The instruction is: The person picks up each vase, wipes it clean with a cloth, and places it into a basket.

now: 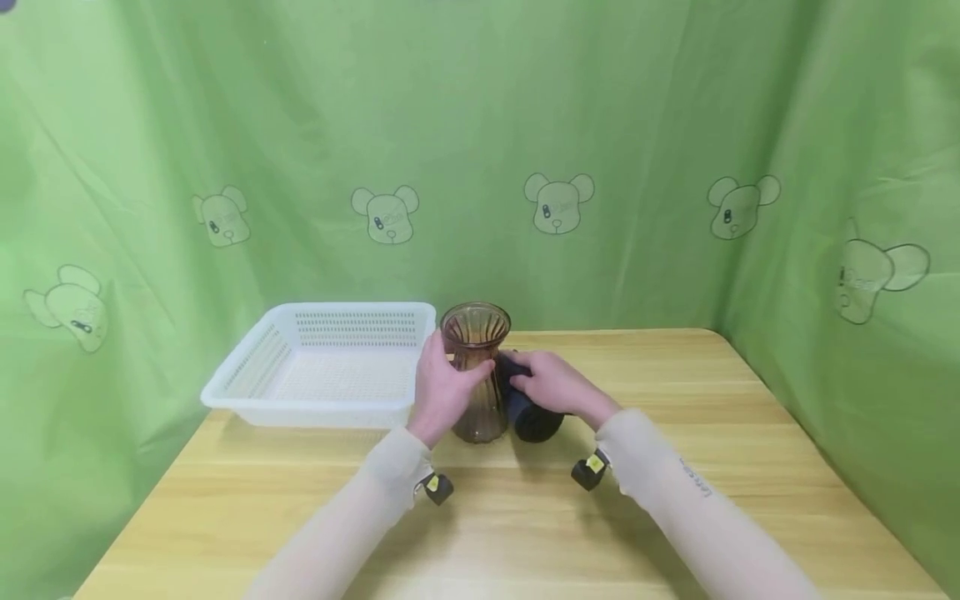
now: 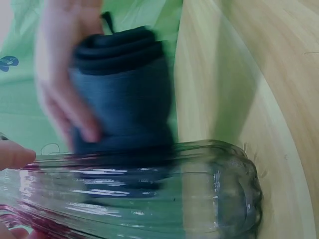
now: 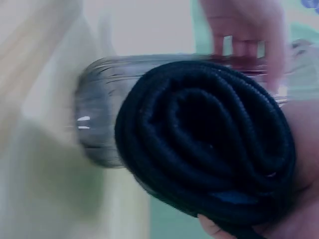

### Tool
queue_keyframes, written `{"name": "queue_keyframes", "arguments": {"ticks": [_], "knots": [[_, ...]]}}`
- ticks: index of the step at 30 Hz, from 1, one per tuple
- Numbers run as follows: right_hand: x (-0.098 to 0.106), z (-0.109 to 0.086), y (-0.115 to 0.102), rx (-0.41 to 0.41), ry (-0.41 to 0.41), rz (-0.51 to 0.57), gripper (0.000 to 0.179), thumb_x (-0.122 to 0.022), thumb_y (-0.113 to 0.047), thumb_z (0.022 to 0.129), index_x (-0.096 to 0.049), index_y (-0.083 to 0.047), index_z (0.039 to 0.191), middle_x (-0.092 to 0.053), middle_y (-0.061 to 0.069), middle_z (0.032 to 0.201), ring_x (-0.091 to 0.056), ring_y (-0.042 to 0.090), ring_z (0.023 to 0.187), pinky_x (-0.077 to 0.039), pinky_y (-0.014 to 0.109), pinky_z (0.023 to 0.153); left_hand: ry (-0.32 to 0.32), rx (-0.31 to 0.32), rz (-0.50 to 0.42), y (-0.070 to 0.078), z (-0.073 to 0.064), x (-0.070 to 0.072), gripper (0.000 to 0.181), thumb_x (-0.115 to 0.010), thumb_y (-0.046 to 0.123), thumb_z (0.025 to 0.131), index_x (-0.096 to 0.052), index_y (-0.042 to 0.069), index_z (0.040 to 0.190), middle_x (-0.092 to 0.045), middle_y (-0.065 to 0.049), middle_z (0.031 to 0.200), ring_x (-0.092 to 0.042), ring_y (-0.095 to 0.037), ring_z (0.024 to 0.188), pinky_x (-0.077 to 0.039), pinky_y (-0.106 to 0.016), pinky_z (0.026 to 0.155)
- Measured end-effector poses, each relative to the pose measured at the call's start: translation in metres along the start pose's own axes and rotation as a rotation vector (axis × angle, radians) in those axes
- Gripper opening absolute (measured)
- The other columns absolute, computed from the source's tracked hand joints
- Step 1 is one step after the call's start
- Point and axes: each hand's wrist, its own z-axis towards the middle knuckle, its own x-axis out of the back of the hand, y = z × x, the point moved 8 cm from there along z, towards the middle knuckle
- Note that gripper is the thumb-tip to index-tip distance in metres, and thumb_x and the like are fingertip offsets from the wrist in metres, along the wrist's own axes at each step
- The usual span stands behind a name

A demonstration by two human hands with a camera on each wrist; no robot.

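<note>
A ribbed, brownish see-through glass vase (image 1: pixel 480 418) stands upright near the middle of the table. My left hand (image 1: pixel 441 385) grips it below the flared rim, thumb across the front. Right beside the vase, my right hand (image 1: pixel 557 382) holds a rolled-up dark cloth (image 1: pixel 536 422), tilted in the head view. The right wrist view looks onto the spiral end of the cloth roll (image 3: pixel 204 134), which hides part of the vase (image 3: pixel 97 119). Seen from the left wrist, the roll overlaps the far side of the glass vase (image 2: pixel 219 189).
A white plastic basket (image 1: pixel 322 407) with slotted walls stands left of the vase, close to my left hand. The wooden table (image 1: pixel 675 500) reaches back to a green curtain (image 1: pixel 480 108) with bear-head prints, which also hangs along both sides.
</note>
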Motion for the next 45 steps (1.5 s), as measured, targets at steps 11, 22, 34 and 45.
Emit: {"name": "queue_keyframes", "arguments": {"ticks": [11, 22, 34, 45], "knots": [[0.028, 0.004, -0.018, 0.026, 0.063, -0.039, 0.039, -0.057, -0.016, 0.1, -0.06, -0.002, 0.137, -0.067, 0.022, 0.126, -0.066, 0.03, 0.101, -0.055, 0.047, 0.09, -0.084, -0.004, -0.101, 0.005, -0.002, -0.007, 0.072, -0.077, 0.022, 0.079, -0.042, 0.018, 0.143, -0.059, -0.005, 0.138, -0.058, -0.025, 0.127, -0.051, -0.047, 0.105], [-0.035, 0.003, 0.016, -0.038, -0.112, -0.056, 0.048, -0.056, -0.011, 0.099, -0.05, 0.0, 0.145, -0.058, 0.026, 0.138, -0.059, 0.037, 0.124, -0.047, 0.052, 0.109, -0.031, 0.01, -0.107, 0.001, 0.0, -0.006, 0.09, -0.088, 0.034, 0.074, -0.037, 0.016, 0.147, -0.049, -0.007, 0.137, -0.053, -0.024, 0.127, -0.042, -0.045, 0.114], [0.002, 0.0, 0.001, 0.0, -0.029, 0.044, 0.047, -0.059, -0.015, 0.099, -0.053, -0.008, 0.145, -0.069, 0.021, 0.122, -0.065, 0.02, 0.082, -0.057, 0.037, 0.079, -0.027, 0.0, -0.078, -0.002, 0.0, -0.005, 0.084, -0.084, 0.027, 0.077, -0.039, 0.014, 0.147, -0.055, -0.007, 0.141, -0.053, -0.024, 0.132, -0.042, -0.047, 0.114], [0.028, 0.005, -0.021, 0.022, 0.036, -0.005, 0.039, -0.057, -0.016, 0.1, -0.06, -0.004, 0.137, -0.07, 0.019, 0.118, -0.065, 0.025, 0.091, -0.056, 0.042, 0.083, -0.09, -0.003, -0.12, 0.0, -0.003, -0.01, 0.075, -0.078, 0.025, 0.08, -0.04, 0.015, 0.143, -0.055, -0.007, 0.139, -0.052, -0.023, 0.132, -0.041, -0.045, 0.116]]}}
